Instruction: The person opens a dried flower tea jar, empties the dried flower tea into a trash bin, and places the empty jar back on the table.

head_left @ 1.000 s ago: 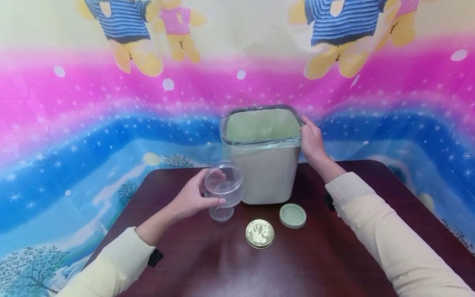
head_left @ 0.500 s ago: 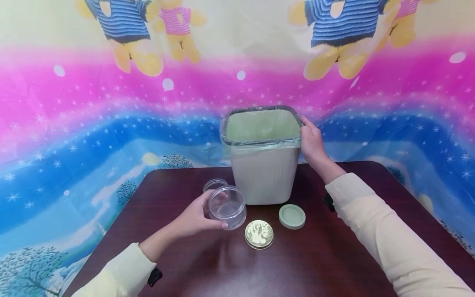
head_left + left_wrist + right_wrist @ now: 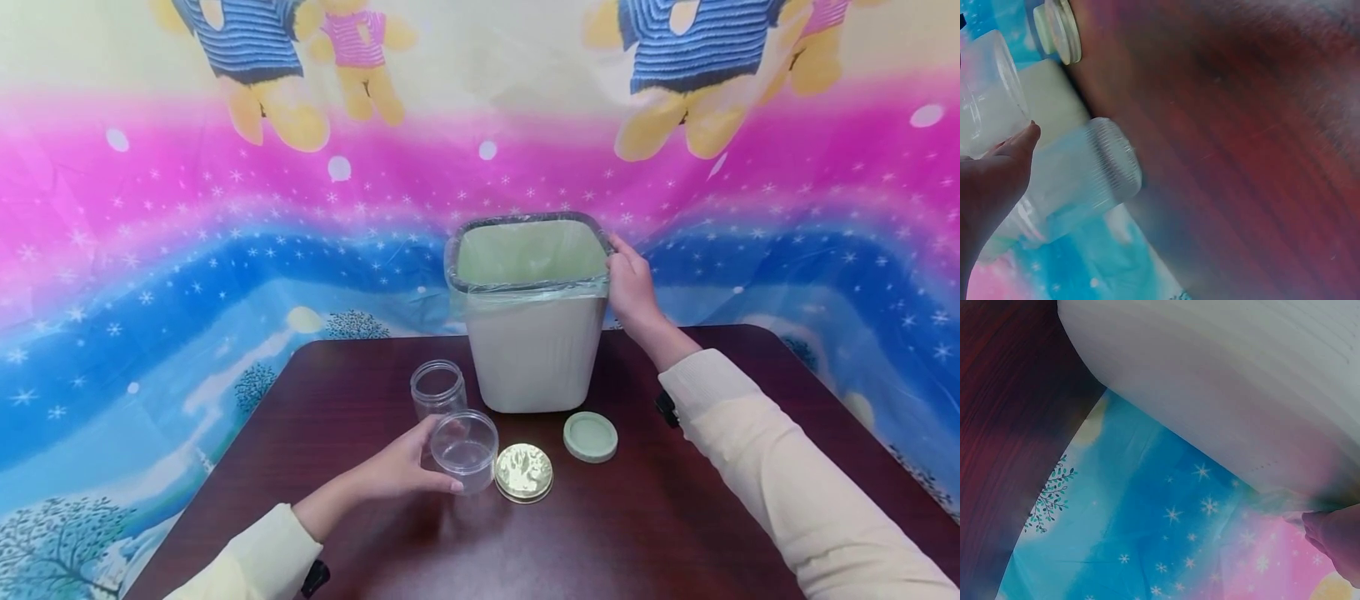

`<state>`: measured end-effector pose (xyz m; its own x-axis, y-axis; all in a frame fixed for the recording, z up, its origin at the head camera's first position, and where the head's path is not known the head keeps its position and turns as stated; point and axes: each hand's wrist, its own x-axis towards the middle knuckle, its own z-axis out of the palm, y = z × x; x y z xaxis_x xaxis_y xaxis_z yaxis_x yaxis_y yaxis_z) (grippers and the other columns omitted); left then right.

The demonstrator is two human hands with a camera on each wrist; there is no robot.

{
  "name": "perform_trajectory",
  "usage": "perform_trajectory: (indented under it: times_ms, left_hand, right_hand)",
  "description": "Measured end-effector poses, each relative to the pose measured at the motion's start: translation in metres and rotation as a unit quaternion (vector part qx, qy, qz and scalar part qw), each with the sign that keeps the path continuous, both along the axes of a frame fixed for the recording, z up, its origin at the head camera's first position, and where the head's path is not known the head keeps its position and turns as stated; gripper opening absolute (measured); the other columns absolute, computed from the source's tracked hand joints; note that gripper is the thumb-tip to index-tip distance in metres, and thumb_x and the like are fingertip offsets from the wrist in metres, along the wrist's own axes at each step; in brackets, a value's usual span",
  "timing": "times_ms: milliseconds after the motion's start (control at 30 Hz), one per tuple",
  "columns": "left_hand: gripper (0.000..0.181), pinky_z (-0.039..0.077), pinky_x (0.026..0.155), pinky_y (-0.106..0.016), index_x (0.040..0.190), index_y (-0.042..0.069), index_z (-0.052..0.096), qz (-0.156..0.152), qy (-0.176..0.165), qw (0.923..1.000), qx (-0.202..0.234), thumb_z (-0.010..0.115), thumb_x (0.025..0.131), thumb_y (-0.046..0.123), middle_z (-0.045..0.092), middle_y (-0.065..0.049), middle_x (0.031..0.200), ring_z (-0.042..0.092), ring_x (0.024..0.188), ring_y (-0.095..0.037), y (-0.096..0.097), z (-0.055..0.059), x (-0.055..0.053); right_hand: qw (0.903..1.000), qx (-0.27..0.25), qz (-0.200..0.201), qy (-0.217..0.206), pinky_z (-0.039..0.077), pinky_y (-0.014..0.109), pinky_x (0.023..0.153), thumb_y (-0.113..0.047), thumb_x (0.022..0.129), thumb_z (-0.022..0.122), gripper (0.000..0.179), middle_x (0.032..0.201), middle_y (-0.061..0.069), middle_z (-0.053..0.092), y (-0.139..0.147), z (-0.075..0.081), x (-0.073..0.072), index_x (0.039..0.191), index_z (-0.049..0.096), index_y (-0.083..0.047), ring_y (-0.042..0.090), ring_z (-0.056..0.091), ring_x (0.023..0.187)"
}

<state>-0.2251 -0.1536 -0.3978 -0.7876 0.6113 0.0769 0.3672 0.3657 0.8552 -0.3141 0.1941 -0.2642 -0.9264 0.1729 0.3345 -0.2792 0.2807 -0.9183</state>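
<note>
My left hand (image 3: 401, 462) grips a short clear plastic jar (image 3: 467, 454) by its side, thumb in front, close over the table. Just behind it a taller clear jar (image 3: 437, 385) stands upright without a lid; the left wrist view shows its ribbed end (image 3: 1115, 156). My right hand (image 3: 632, 279) holds the rim of a pale trash bin (image 3: 536, 354) lined with a thin plastic bag, at its right side. In the right wrist view that hand (image 3: 1335, 540) shows at the lower right edge against the bin's wall (image 3: 1197, 387).
A gold lid (image 3: 524, 472) lies right of the short jar, and a pale green lid (image 3: 591, 437) lies in front of the bin. Everything stands on a dark red-brown table (image 3: 660, 500). A printed cloth (image 3: 225, 275) hangs behind the table's far edge.
My left hand has brought the short jar down and toward me, from in front of the taller jar to beside the gold lid. The right hand and the bin have stayed put.
</note>
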Motion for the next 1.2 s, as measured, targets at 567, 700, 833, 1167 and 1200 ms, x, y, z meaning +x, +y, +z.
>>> perform_trajectory:
  times_ms: [567,700,833,1167,1200]
  left_hand:
    - [0.075,0.042,0.098,-0.035,0.133,-0.002,0.042,-0.002,-0.008,0.9995,-0.032,0.085,0.075,0.019,0.052,-0.016,0.133,0.05,0.122,-0.029,0.002,-0.029,0.002]
    - [0.076,0.039,0.101,-0.041,0.133,-0.003,0.041,-0.002,-0.002,0.9992,-0.041,0.085,0.076,0.019,0.051,-0.017,0.134,0.049,0.124,-0.03,0.001,-0.032,0.002]
    - [0.075,0.037,0.104,-0.044,0.132,-0.004,0.04,-0.001,0.001,0.9989,-0.047,0.084,0.077,0.02,0.05,-0.018,0.136,0.047,0.126,-0.03,0.0,-0.036,0.002]
    - [0.074,0.035,0.105,-0.05,0.131,-0.003,0.04,0.001,-0.008,0.9993,-0.035,0.085,0.076,0.018,0.049,-0.021,0.138,0.046,0.129,-0.032,0.0,-0.043,-0.001]
    - [0.074,0.035,0.105,-0.05,0.131,-0.003,0.041,0.003,-0.006,0.9993,-0.036,0.085,0.076,0.018,0.05,-0.021,0.138,0.046,0.129,-0.032,0.0,-0.044,-0.001]
  right_hand:
    - [0.9999,0.012,-0.003,-0.004,0.033,0.03,0.067,-0.014,0.098,0.025,0.055,0.158,0.003,0.023,0.0,0.001,0.0,0.153,0.026,-0.009,0.007,0.034,0.063]
    - [0.9999,0.011,-0.002,-0.005,0.033,0.028,0.063,-0.014,0.098,0.025,0.056,0.158,0.002,0.023,0.0,0.001,0.0,0.154,0.026,-0.01,0.008,0.034,0.063]
    - [1.0,0.009,-0.002,-0.002,0.031,0.026,0.051,-0.013,0.098,0.026,0.055,0.158,0.003,0.025,0.0,0.0,0.0,0.153,0.028,-0.009,0.006,0.026,0.049]
    - [1.0,0.006,-0.004,-0.006,0.031,0.024,0.052,-0.013,0.098,0.027,0.055,0.157,0.005,0.025,-0.001,0.001,0.001,0.153,0.028,-0.01,0.005,0.027,0.05]
    - [0.9999,0.008,-0.004,-0.006,0.03,0.024,0.051,-0.013,0.098,0.027,0.055,0.157,0.005,0.025,0.0,0.001,0.001,0.153,0.028,-0.01,0.005,0.027,0.05]
